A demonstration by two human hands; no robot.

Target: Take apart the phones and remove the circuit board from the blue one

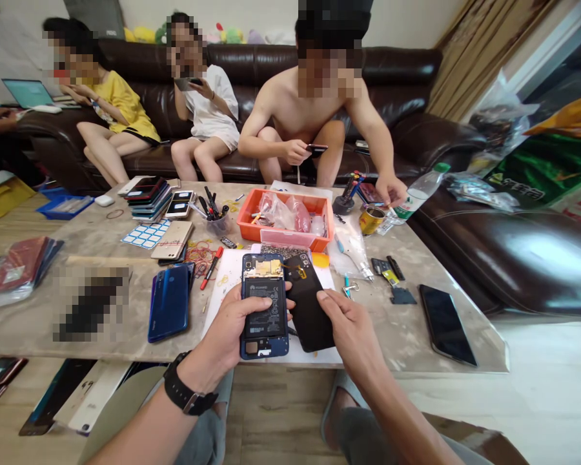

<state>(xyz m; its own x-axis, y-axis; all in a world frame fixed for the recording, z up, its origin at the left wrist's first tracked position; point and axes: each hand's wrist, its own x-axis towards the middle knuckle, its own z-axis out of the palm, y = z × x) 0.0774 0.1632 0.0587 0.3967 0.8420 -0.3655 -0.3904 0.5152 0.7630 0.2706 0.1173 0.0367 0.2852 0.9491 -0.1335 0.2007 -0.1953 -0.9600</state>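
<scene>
Holding one opened phone (264, 323) near the table's near edge: left hand (228, 320) is clamping its frame, thumb lying across the battery (258, 328) marked "HUAWEI"; smaller print is staying unreadable. Right hand (353, 320) is gripping one black back cover (314, 316) just right of the phone, thumb on its right edge, other fingers mostly hidden. One white sheet (217, 309) is lying beneath. Left: one blue phone (167, 307), "honor", is resting on another; one red marker (212, 268) is lying between. Far: one orange bin (297, 237) is standing; three people are sitting on one sofa (401, 77).
</scene>
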